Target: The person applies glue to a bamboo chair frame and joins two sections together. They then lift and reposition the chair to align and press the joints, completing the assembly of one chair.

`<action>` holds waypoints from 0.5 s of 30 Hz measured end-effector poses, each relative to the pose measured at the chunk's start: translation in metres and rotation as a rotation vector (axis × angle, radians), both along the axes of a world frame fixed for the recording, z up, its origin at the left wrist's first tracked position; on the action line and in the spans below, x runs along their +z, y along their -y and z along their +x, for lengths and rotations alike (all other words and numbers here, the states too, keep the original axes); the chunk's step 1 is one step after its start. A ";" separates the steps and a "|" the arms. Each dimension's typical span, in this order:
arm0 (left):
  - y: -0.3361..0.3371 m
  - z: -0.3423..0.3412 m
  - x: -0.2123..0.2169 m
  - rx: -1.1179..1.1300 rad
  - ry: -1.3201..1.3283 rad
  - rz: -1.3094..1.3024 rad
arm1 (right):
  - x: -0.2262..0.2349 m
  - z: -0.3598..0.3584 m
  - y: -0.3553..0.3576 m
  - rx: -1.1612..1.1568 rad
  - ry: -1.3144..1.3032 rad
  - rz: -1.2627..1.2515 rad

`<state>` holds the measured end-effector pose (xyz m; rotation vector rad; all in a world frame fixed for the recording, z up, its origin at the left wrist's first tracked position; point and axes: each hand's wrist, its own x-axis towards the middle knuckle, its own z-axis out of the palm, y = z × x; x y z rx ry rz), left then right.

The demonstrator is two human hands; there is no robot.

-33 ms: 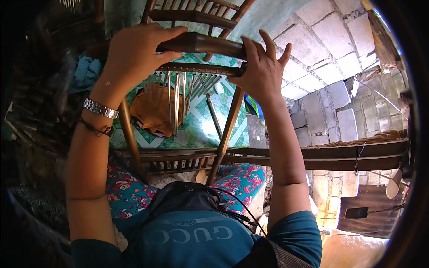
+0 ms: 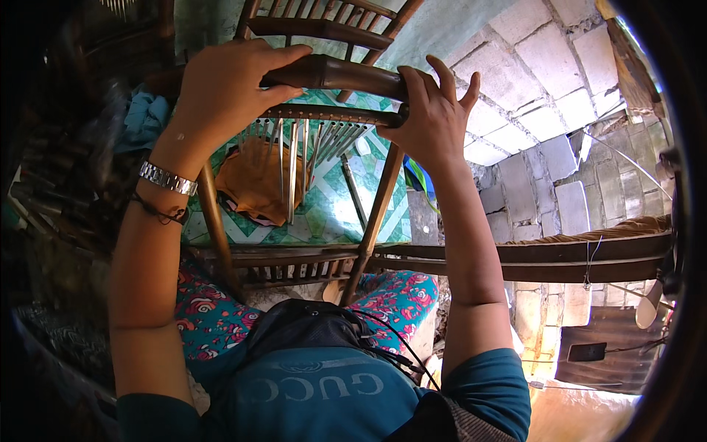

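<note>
Between my hands lies a dark brown, glossy bamboo bar [image 2: 339, 77], the top piece of a bamboo frame. My left hand [image 2: 224, 81] grips its left end, thumb below and fingers above. At the right end, my right hand [image 2: 431, 110] holds the bar with thumb and index finger while its other fingers stick up. Just under it runs a thinner rail [image 2: 331, 113] with small studs, from which several silvery metal tubes [image 2: 292, 173] hang. Two brown bamboo legs, a left leg [image 2: 212, 214] and a right leg [image 2: 377, 210], slope down toward my lap.
Behind the tubes, an orange-brown cloth [image 2: 254, 184] lies on a green tiled-pattern surface [image 2: 331, 221]. Another bamboo frame [image 2: 317, 29] stands beyond. Light blue cloth [image 2: 143, 118] is at left. A long dark beam [image 2: 530, 264] extends right, before a block wall [image 2: 545, 66].
</note>
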<state>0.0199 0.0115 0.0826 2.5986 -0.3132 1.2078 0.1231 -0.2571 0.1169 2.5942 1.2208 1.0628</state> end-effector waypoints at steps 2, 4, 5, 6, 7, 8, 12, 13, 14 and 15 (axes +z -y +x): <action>-0.001 0.000 0.000 0.010 0.010 0.020 | 0.001 0.003 -0.001 0.079 0.037 0.046; -0.001 -0.001 0.000 0.025 -0.008 0.022 | 0.001 0.004 0.000 0.017 0.002 0.022; -0.001 -0.001 0.000 0.037 -0.015 0.031 | 0.000 0.003 0.001 0.074 0.025 0.031; -0.001 -0.001 0.000 0.052 -0.022 0.044 | -0.001 0.002 0.002 0.070 0.030 0.026; 0.000 -0.002 0.000 0.062 -0.021 0.048 | -0.003 0.001 0.003 0.026 0.012 0.011; 0.000 -0.002 0.000 0.074 -0.020 0.058 | -0.006 -0.001 0.007 0.065 -0.008 0.114; 0.002 -0.004 0.003 0.084 -0.042 0.044 | -0.034 -0.017 0.037 0.315 -0.406 0.810; 0.002 -0.005 0.004 0.073 -0.043 0.037 | -0.048 -0.024 0.044 0.332 -0.553 1.100; 0.003 -0.006 0.004 0.064 -0.048 0.029 | -0.061 -0.029 0.050 0.250 -0.699 1.217; 0.003 -0.006 0.005 0.048 -0.037 0.021 | -0.073 -0.032 0.056 0.119 -0.857 1.350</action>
